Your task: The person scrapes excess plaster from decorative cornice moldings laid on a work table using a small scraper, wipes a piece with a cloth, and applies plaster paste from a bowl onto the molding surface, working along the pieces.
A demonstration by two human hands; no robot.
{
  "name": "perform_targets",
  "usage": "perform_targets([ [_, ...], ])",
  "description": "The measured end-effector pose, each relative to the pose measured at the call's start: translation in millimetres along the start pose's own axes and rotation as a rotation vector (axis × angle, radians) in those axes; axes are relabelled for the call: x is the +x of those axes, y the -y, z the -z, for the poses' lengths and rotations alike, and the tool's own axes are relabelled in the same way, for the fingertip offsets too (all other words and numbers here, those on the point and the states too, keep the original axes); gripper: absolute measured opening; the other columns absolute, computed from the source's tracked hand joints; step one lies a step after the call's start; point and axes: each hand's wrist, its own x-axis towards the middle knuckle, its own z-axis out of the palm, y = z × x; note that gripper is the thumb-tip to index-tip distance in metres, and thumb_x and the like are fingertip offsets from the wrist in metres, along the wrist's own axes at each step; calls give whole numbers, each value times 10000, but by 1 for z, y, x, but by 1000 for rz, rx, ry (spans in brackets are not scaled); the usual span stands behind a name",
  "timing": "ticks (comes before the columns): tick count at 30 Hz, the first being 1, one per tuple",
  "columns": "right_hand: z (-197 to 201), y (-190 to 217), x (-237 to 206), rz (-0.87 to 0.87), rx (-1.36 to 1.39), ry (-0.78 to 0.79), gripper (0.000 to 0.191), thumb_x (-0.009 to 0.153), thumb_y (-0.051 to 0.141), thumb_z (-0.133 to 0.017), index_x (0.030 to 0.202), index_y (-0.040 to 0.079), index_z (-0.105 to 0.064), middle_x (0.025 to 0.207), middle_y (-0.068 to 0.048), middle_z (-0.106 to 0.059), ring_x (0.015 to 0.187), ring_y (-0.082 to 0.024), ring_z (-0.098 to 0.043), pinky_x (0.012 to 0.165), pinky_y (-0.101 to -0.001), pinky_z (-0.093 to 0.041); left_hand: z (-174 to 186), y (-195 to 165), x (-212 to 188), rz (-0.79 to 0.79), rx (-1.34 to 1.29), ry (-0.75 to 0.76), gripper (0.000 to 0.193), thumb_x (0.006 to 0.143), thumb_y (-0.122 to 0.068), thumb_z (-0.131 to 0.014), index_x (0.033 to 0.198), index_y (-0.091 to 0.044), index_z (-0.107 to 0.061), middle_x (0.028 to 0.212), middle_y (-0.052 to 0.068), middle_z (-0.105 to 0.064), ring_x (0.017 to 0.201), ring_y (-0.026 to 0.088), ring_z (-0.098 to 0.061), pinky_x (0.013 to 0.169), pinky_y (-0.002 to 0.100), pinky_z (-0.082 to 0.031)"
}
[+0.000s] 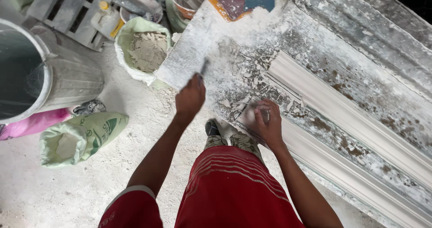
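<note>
My left hand [190,97] is closed around the handle of a scraper tool [204,67], whose blade points up over the plaster-crusted workbench [342,70]. My right hand [268,122] presses flat on a thin plaster flake [249,115] at the bench's near edge. A long white plaster cornice moulding [360,120] runs diagonally along the bench to the right of my right hand. Broken plaster chips lie between the two hands.
A large metal bin [54,79] stands at left. A green sack [85,135] of powder lies on the dusty floor, another open sack [144,50] holds plaster scraps. Buckets [184,0], a pallet [72,7] and an orange trowel board [229,0] sit at the top.
</note>
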Motion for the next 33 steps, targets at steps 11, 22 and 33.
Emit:
perform_targets([
  [11,-18,24,13,78,-133,172,166,981,131,-679,1131,67,-706,1274,-121,-668,1374,-351,-475,1155,-497,-374,9,44,75,1014,-1384,-189,211,1085,-173,-385,965,-137,-555,722,38,-539,437,132,-502,338,286,-424],
  [22,-39,37,24,74,-165,183,180,984,126,-673,1146,61,-715,1279,-121,-658,1381,-359,-470,1149,-494,-396,28,-14,75,367,-387,176,540,1079,-264,-412,1591,-183,-261,1216,235,-665,657,303,-682,544,409,-548],
  [33,3,12,-1,-97,-275,93,234,996,147,-618,1195,86,-724,1300,-152,-639,1367,-389,-442,1137,-526,-370,-24,-43,134,225,433,2,343,1049,-161,-576,1347,9,-566,1232,178,-618,1007,262,-669,732,375,-617],
])
